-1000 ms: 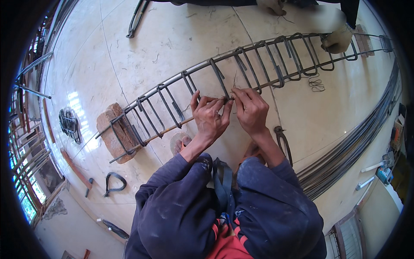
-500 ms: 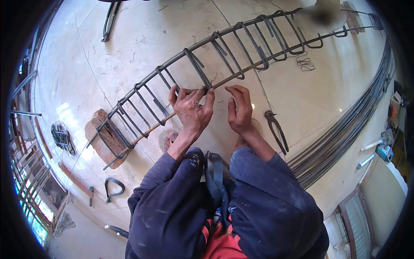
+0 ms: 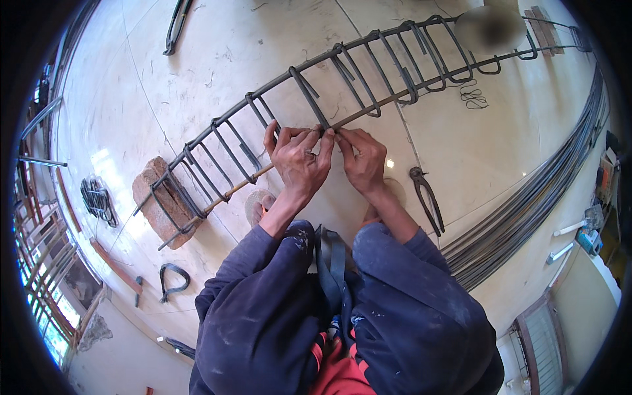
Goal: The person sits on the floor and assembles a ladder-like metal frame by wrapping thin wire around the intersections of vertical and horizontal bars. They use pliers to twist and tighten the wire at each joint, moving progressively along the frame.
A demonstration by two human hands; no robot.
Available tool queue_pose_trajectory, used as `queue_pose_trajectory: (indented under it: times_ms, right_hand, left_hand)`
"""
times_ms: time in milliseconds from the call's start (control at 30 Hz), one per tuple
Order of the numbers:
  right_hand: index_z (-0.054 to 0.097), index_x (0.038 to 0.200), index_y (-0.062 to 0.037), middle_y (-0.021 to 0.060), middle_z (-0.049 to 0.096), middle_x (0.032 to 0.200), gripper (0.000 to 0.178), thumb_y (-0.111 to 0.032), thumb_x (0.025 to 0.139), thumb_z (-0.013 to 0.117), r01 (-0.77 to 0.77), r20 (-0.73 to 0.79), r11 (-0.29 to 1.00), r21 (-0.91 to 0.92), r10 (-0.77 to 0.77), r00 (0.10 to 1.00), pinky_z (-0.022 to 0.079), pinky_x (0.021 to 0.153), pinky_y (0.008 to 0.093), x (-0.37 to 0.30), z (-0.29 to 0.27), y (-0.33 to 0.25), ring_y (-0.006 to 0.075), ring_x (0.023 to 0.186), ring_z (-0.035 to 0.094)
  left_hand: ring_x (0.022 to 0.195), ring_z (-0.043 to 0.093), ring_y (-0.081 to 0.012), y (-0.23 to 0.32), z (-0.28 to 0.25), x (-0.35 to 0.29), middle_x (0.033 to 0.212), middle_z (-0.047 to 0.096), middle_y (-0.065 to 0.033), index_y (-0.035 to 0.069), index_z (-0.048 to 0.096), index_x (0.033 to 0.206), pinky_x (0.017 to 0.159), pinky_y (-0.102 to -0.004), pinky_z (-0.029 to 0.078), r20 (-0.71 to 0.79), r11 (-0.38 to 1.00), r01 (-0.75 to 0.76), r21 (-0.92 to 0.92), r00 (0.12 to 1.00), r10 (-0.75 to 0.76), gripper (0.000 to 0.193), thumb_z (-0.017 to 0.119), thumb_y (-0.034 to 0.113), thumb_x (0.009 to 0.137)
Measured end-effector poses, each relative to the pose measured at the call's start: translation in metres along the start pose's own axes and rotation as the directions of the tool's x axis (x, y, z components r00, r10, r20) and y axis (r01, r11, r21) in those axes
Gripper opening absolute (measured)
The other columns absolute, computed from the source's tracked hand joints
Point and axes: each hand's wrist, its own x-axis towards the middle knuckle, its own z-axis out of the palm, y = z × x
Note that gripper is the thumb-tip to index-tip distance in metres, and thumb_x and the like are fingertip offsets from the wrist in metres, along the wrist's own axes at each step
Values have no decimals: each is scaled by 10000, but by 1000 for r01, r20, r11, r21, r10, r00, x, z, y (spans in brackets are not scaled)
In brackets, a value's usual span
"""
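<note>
A long rebar cage point(image 3: 283, 79) of dark bars and bent stirrups stretches across the floor before me. At the crossing of one stirrup point(image 3: 308, 99) and the near bar point(image 3: 359, 114), my left hand point(image 3: 301, 160) is closed in a pinch, index finger and thumb together. My right hand point(image 3: 365, 160) meets it there, its fingertips pressed together against the same crossing. Whatever thin thing the fingers grip is hidden or too small to make out. A brick block point(image 3: 155, 194) props the cage's left end.
Pincers point(image 3: 426, 201) lie right of my right hand. A bundle of long steel rods point(image 3: 520, 217) curves along the right side. Thin wire point(image 3: 474, 95) lies beyond the cage. At left are a stack of bent stirrups point(image 3: 99, 201), a hammer point(image 3: 117, 263) and a wire loop point(image 3: 174, 282).
My right hand has moved left and up to the crossing, its fingers closing beside the left hand's. The left hand stays pinched at the same spot. The whole view has shifted slightly.
</note>
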Motion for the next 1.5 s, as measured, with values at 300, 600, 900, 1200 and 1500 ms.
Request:
queue_pose_trajectory:
  times_ms: [300, 600, 900, 1200, 1500]
  right_hand:
    - [709, 973, -15, 172, 658, 761, 168, -79, 842, 626, -136, 49, 988, 71, 133, 990, 485, 566, 370, 0, -6, -30, 306, 640, 647]
    - [700, 1064, 10, 112, 703, 752, 242, -131, 875, 647, -499, 144, 815, 295, 479, 866, 508, 615, 273, -11, -7, -38, 126, 655, 654]
    - [687, 1095, 21, 65, 697, 769, 256, -90, 880, 604, -557, 213, 720, 414, 519, 828, 511, 646, 252, -10, -11, -50, 105, 681, 641]
    - [631, 1155, 56, 152, 681, 849, 323, -99, 881, 559, -520, 323, 802, 295, 428, 844, 505, 701, 281, -10, -24, -50, 155, 775, 653]
    - [613, 1181, 36, 179, 590, 885, 456, -57, 736, 577, -196, 524, 980, -13, 174, 834, 503, 748, 347, 19, -54, -48, 287, 773, 627]
  left_hand:
    - [811, 610, -161, -2, 0, -5, 795, 721, -27, 65, 748, 867, 1070, -412, 280, 7, 1000, -14, 10, 1000, 14, 163, 728, 212, 800]
    - [911, 607, -165, -6, 1, -12, 797, 714, -20, 76, 745, 955, 1061, -439, 298, -75, 990, -129, 63, 988, 134, 186, 742, 152, 785]
    - [1034, 522, -198, -17, 0, -27, 1053, 639, 28, 184, 686, 1097, 1006, -450, 314, -28, 963, -240, 121, 969, 245, 379, 728, 146, 723]
    - [1022, 504, -156, -22, 6, -26, 1030, 620, 67, 175, 677, 1086, 1013, -407, 300, -62, 939, -294, 181, 949, 309, 383, 718, 212, 707]
    - [985, 513, -147, -26, 5, -18, 966, 633, 79, 192, 692, 1058, 986, -394, 312, -69, 915, -351, 201, 926, 371, 325, 745, 250, 742]
